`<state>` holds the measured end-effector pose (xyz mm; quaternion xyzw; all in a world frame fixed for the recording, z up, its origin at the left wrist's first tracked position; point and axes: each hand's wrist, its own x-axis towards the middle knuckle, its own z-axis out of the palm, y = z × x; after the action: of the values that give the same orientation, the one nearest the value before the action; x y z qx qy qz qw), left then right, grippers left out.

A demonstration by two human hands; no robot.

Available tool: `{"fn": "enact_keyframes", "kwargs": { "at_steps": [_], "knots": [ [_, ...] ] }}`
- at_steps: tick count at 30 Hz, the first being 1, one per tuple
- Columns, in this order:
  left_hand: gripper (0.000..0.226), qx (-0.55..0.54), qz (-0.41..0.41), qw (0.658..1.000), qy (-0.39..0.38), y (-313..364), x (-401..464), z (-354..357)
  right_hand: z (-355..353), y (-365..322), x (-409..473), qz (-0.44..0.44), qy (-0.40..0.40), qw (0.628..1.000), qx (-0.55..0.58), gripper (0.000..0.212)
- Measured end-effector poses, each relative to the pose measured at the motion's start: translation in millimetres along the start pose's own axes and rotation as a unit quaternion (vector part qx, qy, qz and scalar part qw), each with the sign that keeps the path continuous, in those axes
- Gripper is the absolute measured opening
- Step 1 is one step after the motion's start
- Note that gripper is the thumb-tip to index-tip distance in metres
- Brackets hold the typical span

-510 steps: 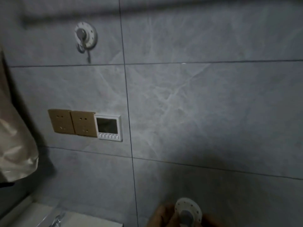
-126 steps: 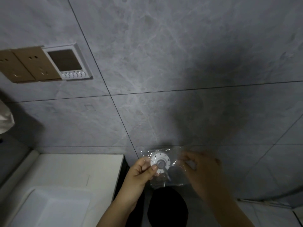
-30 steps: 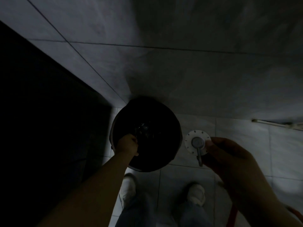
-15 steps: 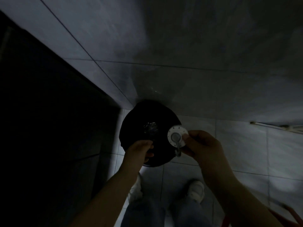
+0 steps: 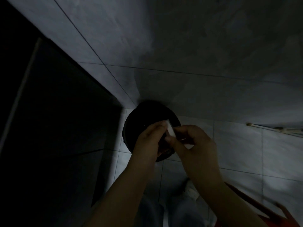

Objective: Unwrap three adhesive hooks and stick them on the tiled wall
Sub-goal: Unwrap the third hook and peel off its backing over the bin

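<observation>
Most of the white adhesive hook [image 5: 170, 132] is hidden between the left hand [image 5: 147, 141] and right hand [image 5: 196, 145], its edge blurred

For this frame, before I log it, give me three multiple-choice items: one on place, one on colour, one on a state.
1. Where are the two hands?
A. Over the dark round bin
B. Flat on the wall
C. Down at the shoes

2. What colour is the hook's disc between the fingers?
A. Red
B. White
C. Green

3. How is the disc held?
A. Lying on the floor
B. Stuck to the wall
C. Gripped by both hands

Answers:
1: A, the left hand and right hand meet above the bin at the foot of the tiled wall.
2: B, the disc shows pale white against the dark bin.
3: C, fingers of both hands close on its edges, off the wall and floor.
</observation>
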<state>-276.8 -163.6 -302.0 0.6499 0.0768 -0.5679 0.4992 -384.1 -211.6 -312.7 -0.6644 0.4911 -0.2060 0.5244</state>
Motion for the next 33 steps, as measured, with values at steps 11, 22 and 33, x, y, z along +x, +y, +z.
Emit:
{"fn": "enact_keyframes", "kwargs": {
  "at_steps": [11,22,33],
  "knots": [
    [0.043,-0.045,-0.045,0.997,-0.034,14,-12,-16,-9,-7,-1,-0.022,-0.127,0.990,0.052,0.032],
    [0.040,-0.067,-0.048,0.995,-0.060,11,-5,-20,-7,-11,10,-0.032,-0.111,0.993,0.024,0.012],
    [0.036,0.105,0.113,0.981,-0.120,15,-7,-38,-1,-20,20,0.221,-0.179,0.948,0.146,0.032]
  ]
}}
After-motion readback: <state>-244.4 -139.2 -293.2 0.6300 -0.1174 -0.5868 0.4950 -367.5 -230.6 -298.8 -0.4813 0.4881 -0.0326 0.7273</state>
